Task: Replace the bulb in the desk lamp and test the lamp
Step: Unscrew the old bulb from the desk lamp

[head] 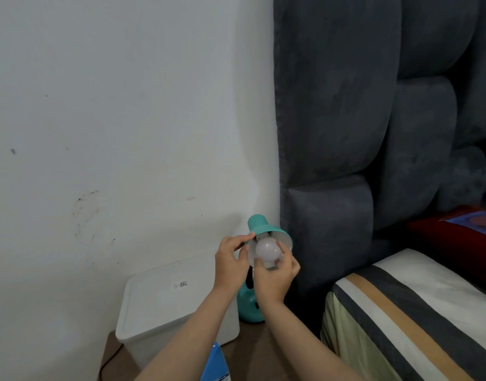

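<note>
Two hands engaged: my left hand [231, 259] grips the teal metal lampshade [266, 232]; my right hand [275, 273] clasps the frosted white round bulb [268, 250]. I advise turning gently, shade steadied.

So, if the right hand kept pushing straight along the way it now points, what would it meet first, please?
Probably the inside of the teal metal lamp shade: the right hand already grips the round white bulb at its mouth, though depth is unclear.

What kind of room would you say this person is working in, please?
Most likely a bedroom: a padded grey headboard stands against the wall, a bed with striped bedding lies beside it, and the teal lamp sits on what looks like a bedside table.
</note>
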The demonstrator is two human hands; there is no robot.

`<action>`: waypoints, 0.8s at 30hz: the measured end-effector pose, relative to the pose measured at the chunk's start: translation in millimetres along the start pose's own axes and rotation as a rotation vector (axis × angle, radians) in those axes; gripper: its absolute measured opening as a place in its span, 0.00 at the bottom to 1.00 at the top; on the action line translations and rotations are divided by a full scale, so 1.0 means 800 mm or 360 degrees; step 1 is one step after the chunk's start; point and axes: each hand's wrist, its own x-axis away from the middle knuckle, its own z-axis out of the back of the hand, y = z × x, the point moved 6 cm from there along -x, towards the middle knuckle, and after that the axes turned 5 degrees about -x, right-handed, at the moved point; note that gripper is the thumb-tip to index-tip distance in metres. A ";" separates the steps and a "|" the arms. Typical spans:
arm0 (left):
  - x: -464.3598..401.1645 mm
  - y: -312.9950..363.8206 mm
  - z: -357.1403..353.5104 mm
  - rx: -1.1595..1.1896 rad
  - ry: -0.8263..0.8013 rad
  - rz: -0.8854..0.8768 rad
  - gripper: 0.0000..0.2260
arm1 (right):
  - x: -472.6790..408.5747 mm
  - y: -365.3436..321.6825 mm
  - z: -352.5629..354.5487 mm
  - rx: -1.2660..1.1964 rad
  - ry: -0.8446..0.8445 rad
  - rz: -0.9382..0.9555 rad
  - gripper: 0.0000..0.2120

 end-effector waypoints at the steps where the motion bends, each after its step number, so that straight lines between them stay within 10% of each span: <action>1: 0.000 0.000 0.000 0.0000 0.0000 -0.0001 0.19 | 0.001 0.002 0.000 -0.0047 0.0032 -0.0076 0.28; 24: 0.003 0.003 -0.002 0.0022 -0.0006 0.0005 0.19 | 0.000 -0.006 0.001 0.0006 0.0021 -0.0136 0.27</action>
